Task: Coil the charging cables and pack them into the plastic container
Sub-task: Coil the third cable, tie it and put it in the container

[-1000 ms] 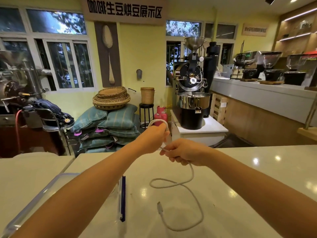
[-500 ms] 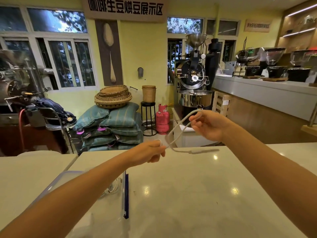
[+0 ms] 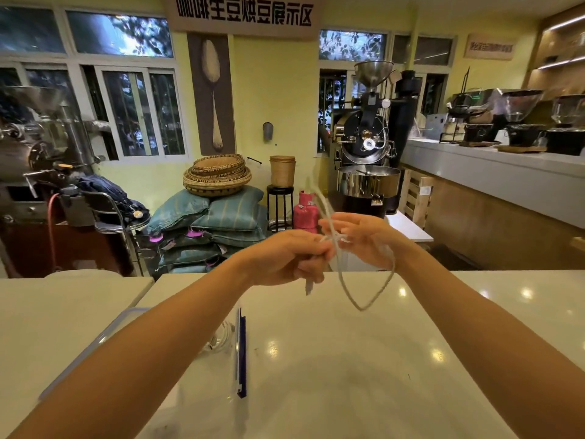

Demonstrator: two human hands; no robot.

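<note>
A white charging cable (image 3: pixel 367 291) hangs in loops in the air above the far part of the white table (image 3: pixel 348 375). My left hand (image 3: pixel 291 256) grips the gathered strands, and a plug end dangles below its fingers. My right hand (image 3: pixel 364 239) is just right of it, fingers curled round a loop of the same cable. A clear plastic container (image 3: pixel 239 350) with a blue rim stands at the lower left, mostly hidden by my left forearm. Another coiled white cable (image 3: pixel 221 340) shows through its wall.
The table's far edge lies just under my hands. Beyond it stand stacked sacks (image 3: pixel 218 229), a pink gas cylinder (image 3: pixel 305 213) and a coffee roaster (image 3: pixel 367 160). A second white table (image 3: pixel 63 299) adjoins at the left.
The cable has been lifted off the table. My right hand swung up to the right with a loop, then came back in beside my left hand, which now holds more strands.
</note>
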